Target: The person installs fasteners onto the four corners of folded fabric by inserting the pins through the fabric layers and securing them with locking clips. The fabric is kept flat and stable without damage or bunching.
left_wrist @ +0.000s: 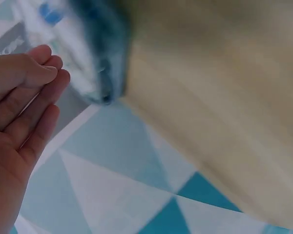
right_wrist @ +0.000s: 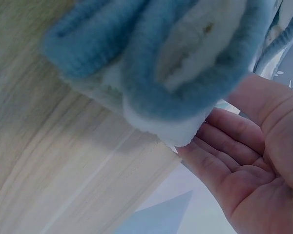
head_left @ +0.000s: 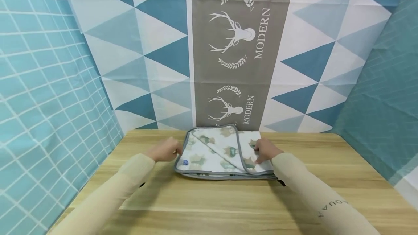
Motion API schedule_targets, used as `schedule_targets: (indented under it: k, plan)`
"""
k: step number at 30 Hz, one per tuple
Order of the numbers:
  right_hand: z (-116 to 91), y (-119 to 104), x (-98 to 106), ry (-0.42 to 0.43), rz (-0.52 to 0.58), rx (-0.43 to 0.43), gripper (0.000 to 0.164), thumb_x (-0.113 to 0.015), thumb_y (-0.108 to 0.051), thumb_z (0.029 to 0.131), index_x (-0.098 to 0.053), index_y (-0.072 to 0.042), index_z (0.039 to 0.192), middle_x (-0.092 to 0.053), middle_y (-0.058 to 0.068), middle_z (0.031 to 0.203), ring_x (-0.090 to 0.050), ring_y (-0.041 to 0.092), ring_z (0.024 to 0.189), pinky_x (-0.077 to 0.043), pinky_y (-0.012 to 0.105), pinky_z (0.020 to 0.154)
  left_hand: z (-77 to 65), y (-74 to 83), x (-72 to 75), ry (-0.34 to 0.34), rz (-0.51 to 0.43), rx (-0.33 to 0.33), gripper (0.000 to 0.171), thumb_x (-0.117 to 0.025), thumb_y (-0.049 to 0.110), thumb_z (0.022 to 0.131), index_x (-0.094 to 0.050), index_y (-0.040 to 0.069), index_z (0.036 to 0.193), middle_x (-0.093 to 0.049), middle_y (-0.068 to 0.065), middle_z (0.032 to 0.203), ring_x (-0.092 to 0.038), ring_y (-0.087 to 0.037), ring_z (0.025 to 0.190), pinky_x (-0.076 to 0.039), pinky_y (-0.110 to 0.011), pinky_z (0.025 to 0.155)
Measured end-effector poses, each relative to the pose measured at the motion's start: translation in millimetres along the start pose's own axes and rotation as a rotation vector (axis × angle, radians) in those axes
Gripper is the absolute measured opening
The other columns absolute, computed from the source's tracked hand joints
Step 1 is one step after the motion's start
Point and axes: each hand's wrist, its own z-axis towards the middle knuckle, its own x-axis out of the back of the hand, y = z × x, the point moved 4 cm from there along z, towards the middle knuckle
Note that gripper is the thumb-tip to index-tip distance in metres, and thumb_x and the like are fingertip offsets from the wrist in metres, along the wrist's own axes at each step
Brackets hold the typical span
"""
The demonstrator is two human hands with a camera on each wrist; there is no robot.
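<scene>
A folded white blanket (head_left: 209, 148) with grey trim and green-and-brown animal figures lies on the wooden table, close to the wall. A small blue patch (head_left: 185, 162) marks its lower left corner. My left hand (head_left: 167, 150) is beside the left edge, its fingers loosely bent; in the left wrist view this hand (left_wrist: 24, 107) has thumb and fingers close together with nothing between them. At the right side my right hand (head_left: 267, 150) holds the blanket's edge. The right wrist view shows this hand (right_wrist: 244, 151) with the fluffy trim (right_wrist: 176, 107) near the thumb and fingertips hidden behind cloth.
The light wooden table (head_left: 209, 206) extends toward me and to both sides. Behind it hangs a patterned cloth wall (head_left: 225, 64) with deer heads and triangles. Blue checked cloth (head_left: 42, 82) closes off the left, and teal cloth (head_left: 385, 111) the right.
</scene>
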Motion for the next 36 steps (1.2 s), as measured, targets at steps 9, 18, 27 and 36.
schedule_targets:
  k: [9,18,27,36]
  plan:
    - [0,3,-2,0.009,-0.012,0.01,0.064,-0.09,-0.008,0.062,-0.027,-0.015,0.06,-0.016,-0.005,0.062,-0.019,0.012,0.059,-0.019,0.024,0.057,113.2,2.3,0.1,-0.095,0.111,0.112,0.013,-0.07,0.003,0.085,-0.074,0.002,0.097,-0.076,-0.009,0.097,-0.071,-0.023,0.087,-0.059,-0.033,0.079]
    - [1,2,-5,0.012,0.019,0.007,0.065,-0.09,-0.005,0.059,-0.026,-0.016,0.06,-0.015,-0.005,0.061,-0.018,0.012,0.059,-0.018,0.024,0.056,191.9,13.0,-49.8,-0.119,0.257,0.282,0.042,-0.068,0.008,0.089,-0.061,0.01,0.131,-0.065,-0.004,0.132,-0.064,-0.023,0.12,-0.053,-0.034,0.103]
    - [11,4,-9,0.02,0.054,-0.059,0.033,-0.092,-0.008,0.06,-0.06,-0.003,0.066,-0.036,-0.003,0.063,-0.028,0.013,0.063,-0.029,0.024,0.058,222.2,-3.6,-101.1,-0.088,0.418,0.352,0.035,-0.054,0.011,0.097,-0.058,0.013,0.132,-0.058,-0.004,0.141,-0.056,-0.02,0.13,-0.048,-0.033,0.108]
    - [3,9,0,0.018,0.095,-0.013,0.064,-0.09,-0.005,0.063,-0.026,-0.014,0.058,-0.013,-0.004,0.06,-0.016,0.012,0.057,-0.018,0.024,0.055,227.1,-3.9,-87.7,0.086,0.511,0.255,0.013,-0.072,0.008,0.084,-0.075,0.009,0.097,-0.076,-0.004,0.096,-0.071,-0.021,0.089,-0.058,-0.033,0.083]
